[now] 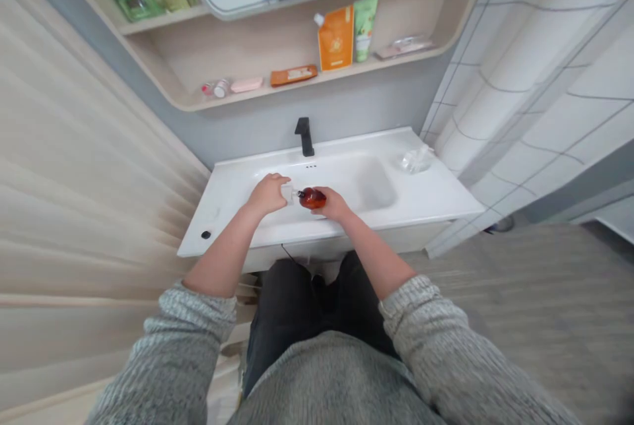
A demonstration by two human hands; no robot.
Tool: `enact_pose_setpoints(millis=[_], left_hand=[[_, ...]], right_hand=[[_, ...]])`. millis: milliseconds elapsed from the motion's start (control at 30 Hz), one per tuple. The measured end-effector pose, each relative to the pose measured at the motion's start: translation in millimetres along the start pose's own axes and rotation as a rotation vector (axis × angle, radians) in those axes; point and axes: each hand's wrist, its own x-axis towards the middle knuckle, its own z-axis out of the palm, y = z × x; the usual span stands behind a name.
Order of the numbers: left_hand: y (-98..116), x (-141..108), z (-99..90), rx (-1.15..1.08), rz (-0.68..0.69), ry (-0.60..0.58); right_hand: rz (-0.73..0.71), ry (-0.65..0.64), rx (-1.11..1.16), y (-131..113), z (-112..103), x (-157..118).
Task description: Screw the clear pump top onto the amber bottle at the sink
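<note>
Over the white sink, my left hand is closed around a small clear container. My right hand grips an amber bottle lying on its side in the air, its dark neck pointing left. The bottle's mouth is at the clear container's opening; whether the two touch, I cannot tell. Fingers cover part of both things, and any liquid passing between them is too small to make out. Behind my hands stands a black faucet.
On the wall shelf above are an orange pouch, a green tube, a brown packet and a pink item. A crumpled clear plastic item lies on the counter's right. A black round piece is at left, near a curtain.
</note>
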Motion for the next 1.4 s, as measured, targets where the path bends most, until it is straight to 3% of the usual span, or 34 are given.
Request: enact_pose_setpoints(millis=[1400], left_hand=[[8.6, 20.8, -22.8, 0.1, 0.025, -0.058]], right_hand=[[-0.008, 0.058, 0.066, -1.8, 0.9, 0.3]])
